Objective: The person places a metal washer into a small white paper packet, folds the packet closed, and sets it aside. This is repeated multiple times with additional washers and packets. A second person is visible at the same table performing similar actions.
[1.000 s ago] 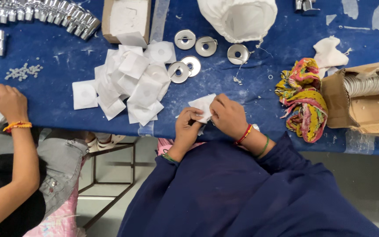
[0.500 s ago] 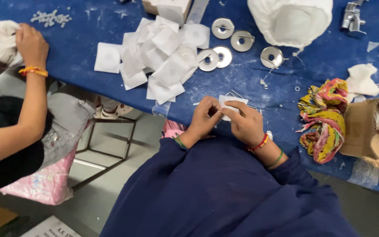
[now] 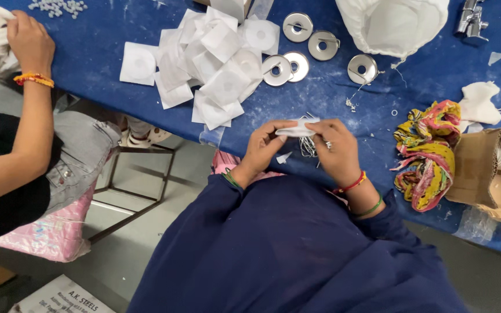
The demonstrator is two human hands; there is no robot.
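Observation:
My left hand [image 3: 262,146] and my right hand [image 3: 336,152] pinch the two ends of a small white paper packet [image 3: 297,128] over the blue table [image 3: 111,35] near its front edge. Thin loose threads hang under the packet. Past my hands lies a pile of white paper sleeves [image 3: 210,64], each with a round disc shape inside. Several bare shiny metal discs [image 3: 297,64] with centre holes lie to the right of the pile.
A white cloth bag [image 3: 392,26] sits at the far edge. A multicoloured cloth [image 3: 427,153] and an open cardboard box [image 3: 488,168] of stacked discs lie right. At left another person's hand [image 3: 27,40] grips a white cloth; small white pieces [image 3: 59,7] lie near it.
The view has shifted left and closer. My hands have turned the packet from flat and open-faced to edge-on, pinched between both hands. The other person's hand stays on the white cloth.

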